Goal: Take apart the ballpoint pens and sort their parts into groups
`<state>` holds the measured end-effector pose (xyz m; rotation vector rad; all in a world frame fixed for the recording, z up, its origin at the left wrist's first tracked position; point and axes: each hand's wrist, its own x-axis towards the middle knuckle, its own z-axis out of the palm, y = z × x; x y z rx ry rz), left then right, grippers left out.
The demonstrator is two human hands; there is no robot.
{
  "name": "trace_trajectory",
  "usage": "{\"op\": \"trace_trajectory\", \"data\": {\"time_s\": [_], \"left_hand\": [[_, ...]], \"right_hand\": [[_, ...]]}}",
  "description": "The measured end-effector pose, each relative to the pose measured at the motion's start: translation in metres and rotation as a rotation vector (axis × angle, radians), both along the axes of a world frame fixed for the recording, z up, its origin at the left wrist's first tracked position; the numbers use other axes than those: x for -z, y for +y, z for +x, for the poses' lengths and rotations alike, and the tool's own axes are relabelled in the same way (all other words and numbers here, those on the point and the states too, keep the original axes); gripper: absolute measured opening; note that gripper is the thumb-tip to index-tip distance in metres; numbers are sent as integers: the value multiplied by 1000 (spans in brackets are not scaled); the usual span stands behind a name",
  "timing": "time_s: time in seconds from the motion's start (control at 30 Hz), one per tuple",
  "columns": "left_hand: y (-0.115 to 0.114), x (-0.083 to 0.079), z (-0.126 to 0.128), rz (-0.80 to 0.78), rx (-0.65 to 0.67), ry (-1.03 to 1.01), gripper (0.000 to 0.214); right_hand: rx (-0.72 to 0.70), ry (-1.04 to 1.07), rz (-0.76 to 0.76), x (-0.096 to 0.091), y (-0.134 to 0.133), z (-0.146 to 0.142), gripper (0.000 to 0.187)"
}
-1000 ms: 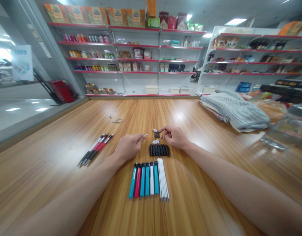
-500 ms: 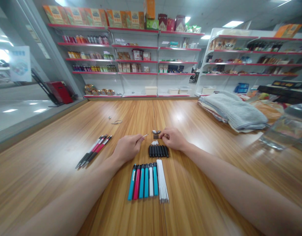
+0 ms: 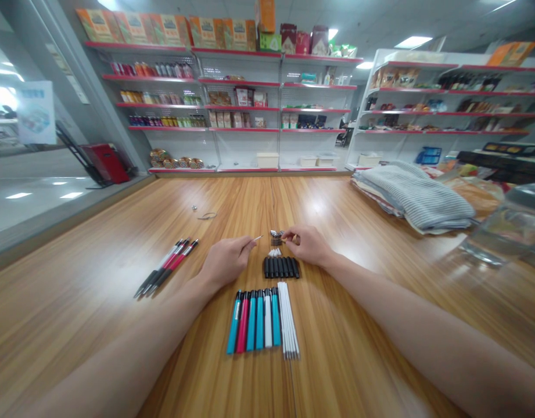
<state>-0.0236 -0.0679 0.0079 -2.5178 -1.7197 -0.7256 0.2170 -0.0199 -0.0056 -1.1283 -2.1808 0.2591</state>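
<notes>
Left hand [image 3: 227, 259] pinches a thin white refill [image 3: 258, 237] | right hand [image 3: 308, 245] narrowed beside springs [image 3: 276, 241]; whether gripping one, we cannot tell | springs toward worktop's [image 3: 337, 360] far edge from black grips [image 3: 282, 267] | we could scatter springs by brushing them sideways

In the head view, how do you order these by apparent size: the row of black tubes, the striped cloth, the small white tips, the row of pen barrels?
1. Striped cloth
2. Row of pen barrels
3. Row of black tubes
4. Small white tips

The barrels lie nearer the camera; this ranks only apparent size.
</notes>
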Motion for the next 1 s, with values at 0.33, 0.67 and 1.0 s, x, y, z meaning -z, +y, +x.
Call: {"op": "trace_trajectory", "data": {"time_s": [0.33,0.67,1.0], "left_hand": [[4,-1,-3,-109,169,24,33],[1,-5,5,-126,149,152,42],[0,-7,9,-124,137,196,42]], "right_hand": [[57,-13,-3,4,6,1,17],[19,16,4,2,3,-1,13],[45,19,9,0,3,-1,16]]}}
